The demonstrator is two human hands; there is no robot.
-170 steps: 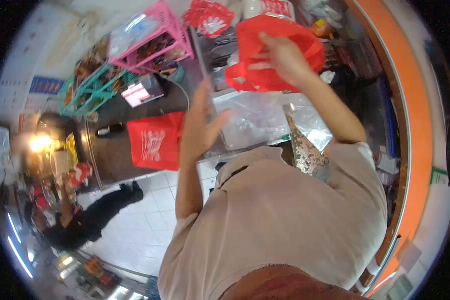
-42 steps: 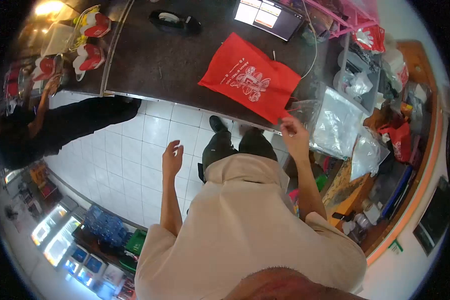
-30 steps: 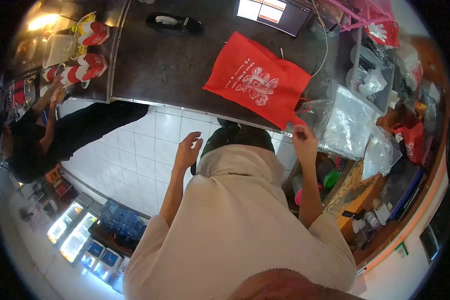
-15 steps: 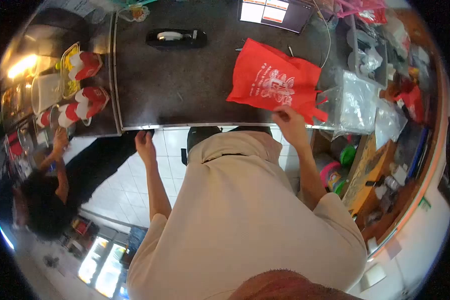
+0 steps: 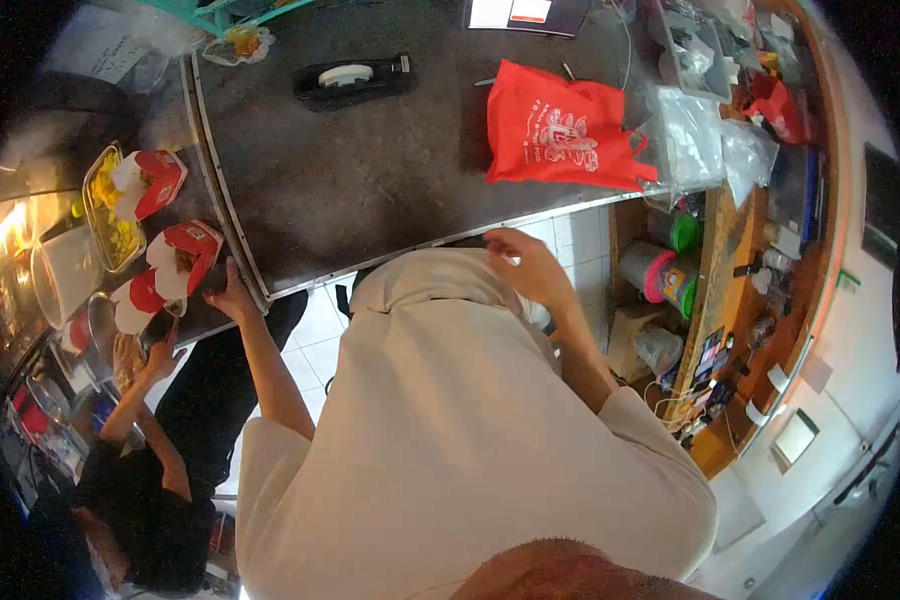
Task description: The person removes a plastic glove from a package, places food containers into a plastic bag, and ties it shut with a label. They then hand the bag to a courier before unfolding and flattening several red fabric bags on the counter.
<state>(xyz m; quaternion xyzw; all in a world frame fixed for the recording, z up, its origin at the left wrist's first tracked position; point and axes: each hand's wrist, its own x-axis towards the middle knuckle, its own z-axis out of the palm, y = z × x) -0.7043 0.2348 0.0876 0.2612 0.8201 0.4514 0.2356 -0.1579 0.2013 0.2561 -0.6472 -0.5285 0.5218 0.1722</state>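
Observation:
My left hand (image 5: 232,296) is stretched out to the left counter, fingers apart and right beside an open red and white takeaway box (image 5: 186,256) with food in it. My right hand (image 5: 530,264) hangs in front of my waist, its fingers loosely bent and apart, holding nothing. On the dark table beyond it lies a red cloth bag (image 5: 560,128) with white print. A second red and white box (image 5: 151,184) stands farther back on the left counter. Close to the nearer boxes are the hands (image 5: 160,358) of a person in black.
A black tape dispenser (image 5: 351,80) sits on the dark table (image 5: 370,170). Clear plastic bags (image 5: 690,138) lie at its right end. A glass tray of yellow food (image 5: 110,210) is at the left. Wooden shelving (image 5: 715,330) stands at my right.
My body and view have turned left. My left hand has reached up to the box on the left counter. My right hand has drawn away from the red bag to my waist.

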